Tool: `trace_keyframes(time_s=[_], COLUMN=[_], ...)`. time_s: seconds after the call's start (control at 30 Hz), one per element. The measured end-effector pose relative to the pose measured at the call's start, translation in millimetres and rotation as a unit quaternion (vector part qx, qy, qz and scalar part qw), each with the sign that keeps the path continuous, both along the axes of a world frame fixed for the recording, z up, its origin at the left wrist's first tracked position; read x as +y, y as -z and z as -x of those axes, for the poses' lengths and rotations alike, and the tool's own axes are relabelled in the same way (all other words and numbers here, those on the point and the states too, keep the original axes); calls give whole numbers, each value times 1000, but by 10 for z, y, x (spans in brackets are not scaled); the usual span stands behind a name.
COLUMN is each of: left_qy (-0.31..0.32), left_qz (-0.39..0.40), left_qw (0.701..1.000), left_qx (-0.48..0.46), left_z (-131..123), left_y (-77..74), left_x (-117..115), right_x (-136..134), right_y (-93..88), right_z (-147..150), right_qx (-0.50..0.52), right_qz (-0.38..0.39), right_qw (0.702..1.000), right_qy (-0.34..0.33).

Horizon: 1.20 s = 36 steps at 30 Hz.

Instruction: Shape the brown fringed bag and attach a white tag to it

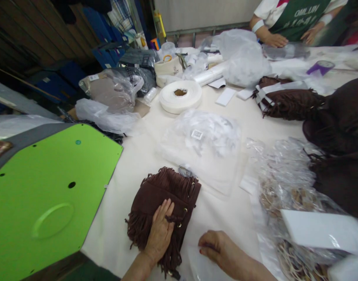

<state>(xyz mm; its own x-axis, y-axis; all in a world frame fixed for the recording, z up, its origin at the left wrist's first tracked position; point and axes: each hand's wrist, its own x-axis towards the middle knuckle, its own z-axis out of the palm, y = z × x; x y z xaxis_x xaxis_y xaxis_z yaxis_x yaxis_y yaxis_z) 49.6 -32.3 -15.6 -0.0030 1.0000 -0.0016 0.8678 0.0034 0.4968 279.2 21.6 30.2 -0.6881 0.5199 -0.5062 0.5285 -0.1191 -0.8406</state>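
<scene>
A dark brown fringed bag with metal eyelets and a drawstring lies on the white-covered table. My left hand rests flat on it, fingers stretched out, near the drawstring knot. To the right of the bag, my right hand is closed in a pinch at the edge of a thin translucent plastic sheet. The fingertips partly hide what is between them. Just beyond the brown bag lies a clear plastic bag with a barcode label and white pieces under or in it.
A green board borders the left side. Farther back is a white tape roll. More brown fringed bags and plastic-wrapped cords lie at right. Across the table, a person in a green apron has both hands on a wrapped item.
</scene>
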Motion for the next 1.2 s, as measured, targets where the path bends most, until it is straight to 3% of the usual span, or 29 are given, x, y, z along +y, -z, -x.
trace_keyframes(time_s=[0.07, 0.17, 0.23, 0.3, 0.37, 0.43, 0.63, 0.73, 0.83, 0.97, 1.1, 1.2], left_qy=[-51, -202, -322, -413, -452, -448, -440, -454, -504, -535, -561, -569], left_qz=[-6, 20, 94, 194, 289, 364, 416, 410, 301, 232, 207, 173], left_qw=[996, 963, 900, 803, 710, 661, 650, 598, 546, 552, 529, 513], left_qx=[-69, -177, -278, -383, -455, -479, -459, -518, -597, -597, -603, -618], left_z=[14, -33, -161, -338, -508, -627, -782, -874, -929, -930, -964, -1019], left_y=[-54, -296, -442, -513, -518, -492, -410, -392, -406, -394, -320, -279], left_x=[14, 39, 31, 6, -21, -42, -131, -181, -194, -154, -97, -79], right_x=[157, 366, 475, 557, 617, 662, 686, 626, 555, 485, 472, 492], right_y=[-35, -20, 19, 55, 68, 53, 31, 95, 146, 85, -51, -90], right_z=[98, 264, 366, 445, 487, 486, 441, 484, 523, 536, 580, 620], right_qx=[22, 38, 28, 11, 4, 10, 11, -11, -44, -75, -18, 64], right_qz=[25, 127, 170, 174, 174, 185, 233, 203, 120, -16, -235, -303], right_qw=[999, 991, 985, 984, 983, 981, 971, 978, 991, 997, 964, 928], right_qy=[-4, 16, 33, 49, 64, 65, 50, 45, 41, 23, -119, -207])
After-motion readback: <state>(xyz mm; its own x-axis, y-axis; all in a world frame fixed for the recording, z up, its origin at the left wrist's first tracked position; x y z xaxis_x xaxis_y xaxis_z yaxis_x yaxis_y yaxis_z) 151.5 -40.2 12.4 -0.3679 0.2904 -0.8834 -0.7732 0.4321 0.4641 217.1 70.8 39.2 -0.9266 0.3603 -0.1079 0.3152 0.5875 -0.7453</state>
